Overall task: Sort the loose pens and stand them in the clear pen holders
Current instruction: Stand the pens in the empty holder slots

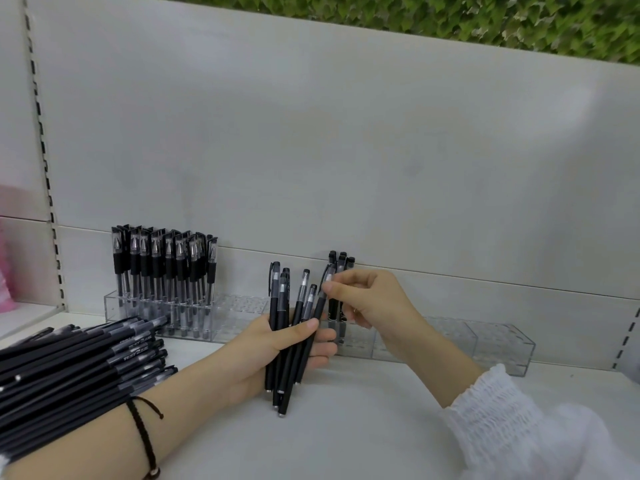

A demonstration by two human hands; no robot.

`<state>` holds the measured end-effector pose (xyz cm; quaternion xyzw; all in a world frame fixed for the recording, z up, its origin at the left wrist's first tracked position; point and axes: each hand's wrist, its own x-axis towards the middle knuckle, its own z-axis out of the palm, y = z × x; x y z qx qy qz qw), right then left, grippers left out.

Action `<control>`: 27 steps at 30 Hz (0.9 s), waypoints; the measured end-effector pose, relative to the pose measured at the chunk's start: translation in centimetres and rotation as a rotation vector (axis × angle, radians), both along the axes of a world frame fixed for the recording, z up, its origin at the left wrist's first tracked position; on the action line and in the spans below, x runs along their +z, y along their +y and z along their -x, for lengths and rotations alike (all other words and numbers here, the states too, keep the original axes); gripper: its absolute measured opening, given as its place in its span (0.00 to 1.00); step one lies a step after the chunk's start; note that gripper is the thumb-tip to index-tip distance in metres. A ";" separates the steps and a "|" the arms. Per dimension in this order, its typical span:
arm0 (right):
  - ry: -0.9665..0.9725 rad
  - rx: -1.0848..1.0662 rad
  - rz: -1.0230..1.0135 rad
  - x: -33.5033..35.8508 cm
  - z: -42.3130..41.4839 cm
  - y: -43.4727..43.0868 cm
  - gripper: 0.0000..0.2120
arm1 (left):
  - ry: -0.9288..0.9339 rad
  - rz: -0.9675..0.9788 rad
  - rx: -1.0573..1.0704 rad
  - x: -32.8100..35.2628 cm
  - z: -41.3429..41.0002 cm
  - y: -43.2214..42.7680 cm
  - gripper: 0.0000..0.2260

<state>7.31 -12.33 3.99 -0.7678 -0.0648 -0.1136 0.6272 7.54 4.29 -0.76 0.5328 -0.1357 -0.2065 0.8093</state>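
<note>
My left hand [266, 355] grips a bunch of several slim black pens [284, 327], held upright and fanned out above the white shelf. My right hand [372, 299] pinches the cap end of the rightmost pen [320, 306] in that bunch with thumb and forefinger. Directly behind stands a clear pen holder [450, 344] with a few black pens [341, 261] standing at its left end. Another clear pen holder [235, 313] at the left is packed with several clear-barrelled black-grip pens [162, 268]. A pile of loose black pens [76, 362] lies at the left.
The white shelf [363, 427] runs under both hands. A white back panel [311, 150] rises behind the holders. A slotted upright [45, 161] stands at the left, with pink goods [7, 258] beyond it. The right holder's other compartments stand without pens.
</note>
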 end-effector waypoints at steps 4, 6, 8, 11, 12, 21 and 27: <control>-0.153 -0.153 -0.159 1.1 -0.4 -1.2 0.04 | 0.036 -0.006 -0.009 -0.2 -0.2 0.0 0.12; -0.205 -0.232 -0.217 1.4 -0.5 -2.1 0.03 | 0.037 -0.030 -0.013 -0.2 -0.3 0.1 0.12; -0.228 -0.307 -0.206 1.3 -0.7 -2.8 0.04 | 0.032 -0.061 -0.001 -0.2 -0.2 0.1 0.12; -0.263 -0.372 -0.118 1.1 -1.0 -3.5 0.07 | 0.015 -0.112 0.017 -0.3 -0.2 0.2 0.13; -0.273 -0.368 -0.093 1.0 -1.0 -3.7 0.08 | 0.010 -0.120 0.019 -0.4 -0.3 0.1 0.13; -0.255 -0.258 0.345 -0.8 -1.6 -2.8 0.07 | -0.031 -0.145 0.029 0.0 0.2 -0.3 0.09; -0.288 -0.345 0.289 -0.4 -1.0 -2.8 0.18 | -0.050 -0.041 0.036 -0.1 0.3 -0.4 0.13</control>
